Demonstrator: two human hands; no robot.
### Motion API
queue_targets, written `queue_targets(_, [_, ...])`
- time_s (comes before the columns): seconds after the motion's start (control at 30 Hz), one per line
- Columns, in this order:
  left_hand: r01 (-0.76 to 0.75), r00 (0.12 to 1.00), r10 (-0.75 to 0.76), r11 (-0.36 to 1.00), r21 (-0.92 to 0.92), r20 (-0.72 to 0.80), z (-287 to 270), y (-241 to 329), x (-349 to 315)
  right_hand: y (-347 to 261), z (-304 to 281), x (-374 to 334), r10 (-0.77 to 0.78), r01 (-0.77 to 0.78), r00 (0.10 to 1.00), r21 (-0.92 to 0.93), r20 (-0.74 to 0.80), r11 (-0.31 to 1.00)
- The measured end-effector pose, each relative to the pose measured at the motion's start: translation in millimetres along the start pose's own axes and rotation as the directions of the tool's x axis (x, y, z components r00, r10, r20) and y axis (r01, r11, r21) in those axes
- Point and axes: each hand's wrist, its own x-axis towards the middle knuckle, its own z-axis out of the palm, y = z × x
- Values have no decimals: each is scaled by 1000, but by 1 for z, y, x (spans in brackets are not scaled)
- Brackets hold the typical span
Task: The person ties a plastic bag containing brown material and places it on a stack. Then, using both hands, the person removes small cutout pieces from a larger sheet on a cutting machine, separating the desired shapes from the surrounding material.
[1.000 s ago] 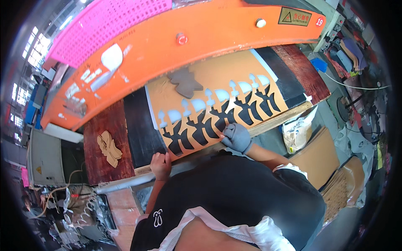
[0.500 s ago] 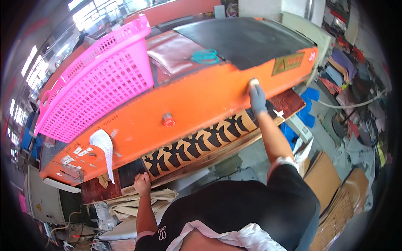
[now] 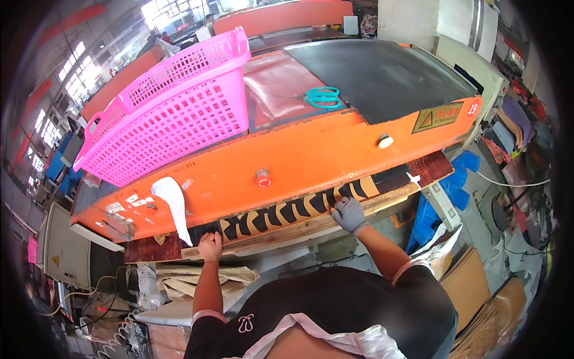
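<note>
A flat tan board [image 3: 258, 223] with a row of black cut-out shapes lies in the slot under the orange press beam [image 3: 323, 154]. At the board's left end my bare left hand [image 3: 210, 246] is closed, its curled fingers at the front edge beside a black strip. My right hand [image 3: 348, 214], in a grey glove with bare fingertips, is closed at the board's front edge near its right end. A pale round button [image 3: 384, 140] sits on the beam above my right hand, and a red button [image 3: 263, 178] lies between the hands. The undersides of my fingers are hidden.
A pink plastic basket [image 3: 179, 113] stands on top of the press at left, next to teal-handled scissors [image 3: 323, 97] and a black sheet [image 3: 382, 72]. White paper [image 3: 171, 200] hangs down the beam's front. Blue plastic pieces [image 3: 445, 194] and brown sheets [image 3: 460, 281] lie at right.
My right hand has left the pale button and come down to the board's front edge. My left hand stays by the board's left end. The head view has shifted.
</note>
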Motion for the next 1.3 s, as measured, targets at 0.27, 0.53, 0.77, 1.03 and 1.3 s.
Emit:
queue_targets(0.27, [136,987,-135,991,-4,91,3,-1,-6,11,11,-8,-4,1,997,26,78,1000])
queue_targets(0.53, [100,992,-102,995,21,70,-46,27,-93,-29,-27,-88,94,-93,995,30,-29,995])
queue_targets(0.77, [58,998,-58,998,18,7,-125,69,-204,-85,-88,-198,158,-165,981,-57,-110,985])
queue_targets(1.03, [-32,999,34,997,-68,25,-189,84,-312,-157,-128,-231,135,-118,985,149,-105,982])
queue_targets(1.3, [31,998,-4,897,-441,62,-189,123,-280,-261,-49,-151,147,-129,941,-81,305,988])
